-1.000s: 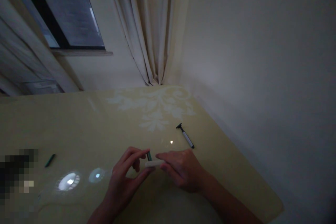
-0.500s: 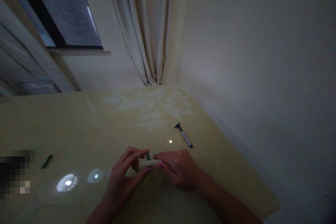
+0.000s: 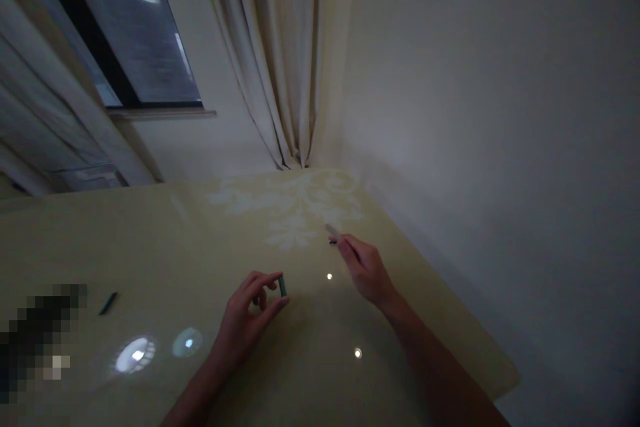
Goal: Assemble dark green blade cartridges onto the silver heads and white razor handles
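My left hand pinches a small dark green razor cartridge upright between thumb and fingertips, just above the table. Further forward on the right, my right hand is closed on a pale flat strip whose end sticks out past the fingers. Close by that hand shows the dark head of a razor; its handle is hidden by the hand, and I cannot tell whether the fingers touch it.
A dark narrow bar lies on the glossy yellow table to the left. Beside it is a pixelated dark patch. A wall runs along the table's right side; curtains and a window stand behind.
My right hand has drawn the pale strip away from the left hand's cartridge and moved forward and right, over the razor. The left hand keeps its pinch nearly in place.
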The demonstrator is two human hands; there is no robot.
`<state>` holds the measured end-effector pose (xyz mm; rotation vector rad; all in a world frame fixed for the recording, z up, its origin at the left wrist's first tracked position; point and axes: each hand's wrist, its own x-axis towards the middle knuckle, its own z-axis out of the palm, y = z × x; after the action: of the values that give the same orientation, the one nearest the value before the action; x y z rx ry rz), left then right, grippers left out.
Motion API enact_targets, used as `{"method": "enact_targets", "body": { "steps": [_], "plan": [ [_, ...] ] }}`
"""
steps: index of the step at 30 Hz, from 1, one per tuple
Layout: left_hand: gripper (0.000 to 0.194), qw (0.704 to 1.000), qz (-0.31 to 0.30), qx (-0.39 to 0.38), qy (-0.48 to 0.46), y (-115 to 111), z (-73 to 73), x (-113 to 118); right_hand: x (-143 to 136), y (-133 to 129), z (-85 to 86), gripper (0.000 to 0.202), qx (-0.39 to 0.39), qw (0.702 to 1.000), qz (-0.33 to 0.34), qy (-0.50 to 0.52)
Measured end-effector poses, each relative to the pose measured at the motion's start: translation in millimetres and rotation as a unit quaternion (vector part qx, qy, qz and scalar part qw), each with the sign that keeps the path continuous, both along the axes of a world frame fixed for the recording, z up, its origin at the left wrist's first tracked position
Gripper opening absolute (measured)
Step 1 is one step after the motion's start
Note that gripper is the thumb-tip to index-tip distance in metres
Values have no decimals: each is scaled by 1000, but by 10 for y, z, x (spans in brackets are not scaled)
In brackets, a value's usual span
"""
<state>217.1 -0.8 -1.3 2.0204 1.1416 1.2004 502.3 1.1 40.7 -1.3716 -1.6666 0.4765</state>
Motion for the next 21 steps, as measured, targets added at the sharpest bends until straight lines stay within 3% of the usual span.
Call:
{"method": "enact_targets", "body": {
  "steps": [2,7,11,14,21],
  "plan": [
    [36,1000,6,-19,11,42,-34,57,209,147,-58,52,-9,997,-73,-8],
    [38,995,-5,-67,76,194,-73,423,570,424,-327,44,-43,988,-147,-36],
    [37,979,-3,-127,157,413,-50,874,620,496,-486,25,-85,984,-153,-43],
    [35,962,20,-172,210,543,-5,1153,609,497,-523,30,-103,984,-143,-38],
    [39,939,74,-207,266,631,63,1376,561,481,-494,20,-92,987,-134,-4]
  ]
}}
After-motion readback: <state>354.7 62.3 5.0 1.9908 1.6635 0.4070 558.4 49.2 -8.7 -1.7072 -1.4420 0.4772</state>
